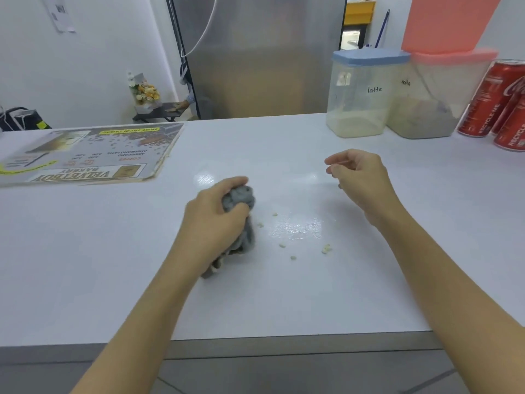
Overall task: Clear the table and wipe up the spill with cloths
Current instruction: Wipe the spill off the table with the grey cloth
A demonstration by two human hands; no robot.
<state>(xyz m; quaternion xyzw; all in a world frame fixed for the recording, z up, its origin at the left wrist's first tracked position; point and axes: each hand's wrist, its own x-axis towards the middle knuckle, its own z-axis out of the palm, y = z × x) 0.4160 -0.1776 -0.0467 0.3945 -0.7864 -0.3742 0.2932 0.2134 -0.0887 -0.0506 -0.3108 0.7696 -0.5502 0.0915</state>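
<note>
My left hand [214, 214] grips a bunched grey cloth [244, 217] that rests on the white table [284, 294] near its middle. Just right of the cloth lies a wet shiny patch [298, 228] with several small pale crumbs [326, 248] scattered around it. My right hand [358, 174] hovers above the table to the right of the spill, its fingers loosely curled and holding nothing.
A printed menu sheet [91, 153] lies flat at the back left. Two clear tubs stand at the back right, one labelled latte [359, 95], one with a pink lid [431, 103]. Red drink cans [500, 106] stand beside them. The table's front edge [284, 336] is near me.
</note>
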